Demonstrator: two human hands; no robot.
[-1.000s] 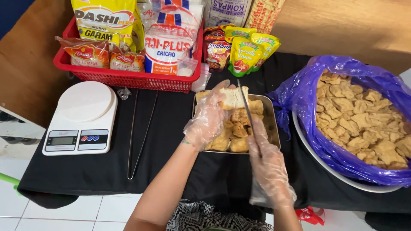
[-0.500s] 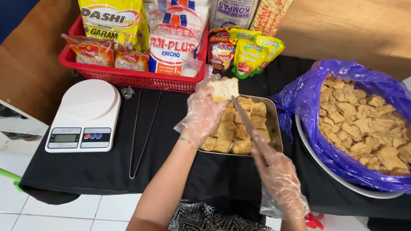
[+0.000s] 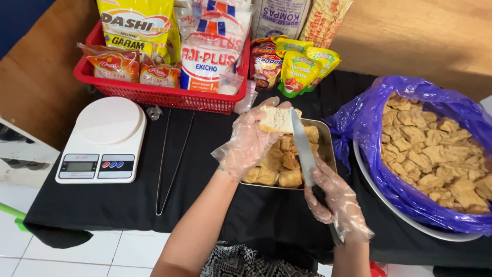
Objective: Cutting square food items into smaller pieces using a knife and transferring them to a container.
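My left hand, in a clear plastic glove, holds a piece of fried tofu above a small metal tray filled with several more golden pieces. My right hand, also gloved, grips a knife by its dark handle. The blade points away from me and its edge rests against the right side of the held tofu piece.
A big metal bowl lined with a purple plastic bag full of fried tofu stands at the right. A white kitchen scale and metal tongs lie at the left. A red basket of seasoning packets stands behind, sauce pouches beside it.
My left hand has lifted the tofu piece up from the tray and turned it. The knife has swung from lying over the tray up to the side of that piece.
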